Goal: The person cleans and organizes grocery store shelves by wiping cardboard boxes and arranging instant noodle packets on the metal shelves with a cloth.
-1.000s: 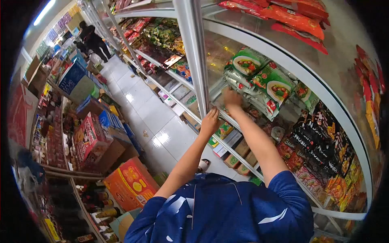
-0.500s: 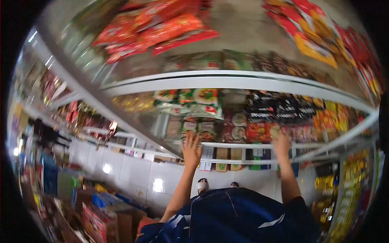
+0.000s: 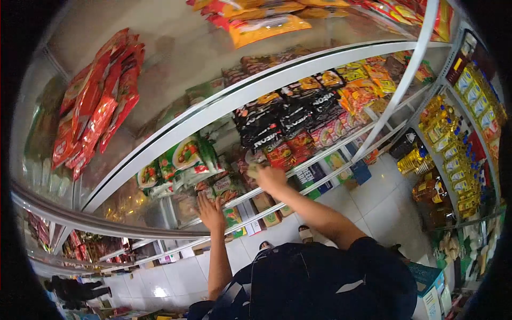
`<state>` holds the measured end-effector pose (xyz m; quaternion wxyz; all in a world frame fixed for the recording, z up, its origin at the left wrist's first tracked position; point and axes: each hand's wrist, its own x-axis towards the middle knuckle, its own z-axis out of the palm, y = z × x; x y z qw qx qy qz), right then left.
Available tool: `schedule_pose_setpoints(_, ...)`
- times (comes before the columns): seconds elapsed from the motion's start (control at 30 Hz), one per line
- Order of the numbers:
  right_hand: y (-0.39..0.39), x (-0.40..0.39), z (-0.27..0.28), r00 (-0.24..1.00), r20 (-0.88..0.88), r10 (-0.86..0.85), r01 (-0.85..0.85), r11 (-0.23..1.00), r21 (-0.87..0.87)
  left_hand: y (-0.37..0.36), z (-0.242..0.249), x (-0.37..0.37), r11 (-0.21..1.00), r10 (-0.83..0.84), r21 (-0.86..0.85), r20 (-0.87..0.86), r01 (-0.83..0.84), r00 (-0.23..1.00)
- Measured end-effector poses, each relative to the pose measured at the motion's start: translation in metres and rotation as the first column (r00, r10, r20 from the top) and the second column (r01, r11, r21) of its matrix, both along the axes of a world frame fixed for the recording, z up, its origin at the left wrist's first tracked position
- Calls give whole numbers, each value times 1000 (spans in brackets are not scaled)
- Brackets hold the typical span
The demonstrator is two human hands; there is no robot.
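Note:
My left hand (image 3: 211, 214) is open, fingers spread flat against the lower front of the glass display case (image 3: 250, 82), apparently on the pane. Behind its fingertips are small green-and-brown packets (image 3: 226, 186). My right hand (image 3: 272, 180) is closed on a crumpled pale yellow-green cloth (image 3: 255, 172), held at the case front. Just behind it lie red packets (image 3: 279, 154) and black noodle packs (image 3: 261, 125). Larger green-and-white packs (image 3: 186, 157) stand up and left of my left hand.
Red bags (image 3: 101, 101) and orange bags (image 3: 269, 29) lie on the upper level. Yellow oil bottles (image 3: 453, 154) fill a rack at the right. Boxes (image 3: 314, 176) show below the case. A dark-clothed person (image 3: 80, 290) is at the far lower left, beyond the tiled floor (image 3: 160, 280).
The view has turned to the right, bringing the oil rack further in. My right hand, still on the cloth, is now closer to my left hand. My left hand stays spread.

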<state>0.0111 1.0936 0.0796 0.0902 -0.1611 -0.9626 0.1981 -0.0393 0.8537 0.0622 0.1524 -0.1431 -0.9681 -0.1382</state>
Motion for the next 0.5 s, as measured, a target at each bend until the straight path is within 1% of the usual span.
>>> schedule_pose_setpoints(0.03,26,8,-3,997,75,36,-35,999,-16,-1,-5,-3,1000,9,-10,-5,-9,1000)
schedule_pose_setpoints(0.07,54,35,41,999,19,-37,37,999,1,-2,-9,-3,1000,21,-18,-9,-21,1000)
schedule_pose_setpoints(0.1,98,43,10,983,-140,-123,129,991,30,-4,-11,-4,999,21,-50,-19,-22,1000)
schedule_pose_setpoints(0.13,150,54,-25,879,-437,-189,145,980,-133,-2,-10,-4,999,22,-37,-27,-23,999)
schedule_pose_setpoints(0.17,197,72,-21,885,-357,-299,265,954,-142,0,-7,-3,999,24,-44,-10,-25,1000)
schedule_pose_setpoints(0.2,239,95,-20,871,-411,-269,279,960,-38,0,-5,-1,998,32,-53,9,-32,999)
schedule_pose_setpoints(0.23,257,114,-4,825,-403,-395,418,908,-34,-2,-11,-3,1000,10,-8,-45,-10,999)
schedule_pose_setpoints(0.27,257,131,30,846,-315,-430,479,873,94,-2,-10,-3,1000,31,4,-52,-31,998)
schedule_pose_setpoints(0.3,275,129,20,766,-83,-637,643,760,99,-1,-9,-1,1000,9,21,-111,-7,994)
schedule_pose_setpoints(0.33,276,121,11,780,-93,-620,626,773,104,1,-5,3,999,-12,33,-167,18,986)
schedule_pose_setpoints(0.37,272,117,-2,811,-159,-563,581,806,111,4,-3,13,999,8,42,-170,-1,985)
schedule_pose_setpoints(0.4,267,117,-8,833,-229,-503,537,834,123,15,8,29,963,-54,260,-74,71,996)
schedule_pose_setpoints(0.43,236,115,6,882,-210,-422,448,889,94,31,13,40,871,-141,474,-1,124,990)
schedule_pose_setpoints(0.47,211,107,10,865,-461,-200,161,979,-123,47,-2,48,839,-222,495,-67,226,973)
schedule_pose_setpoints(0.5,185,96,5,923,-309,-228,120,935,-333,68,-17,56,655,-354,684,-99,322,930)
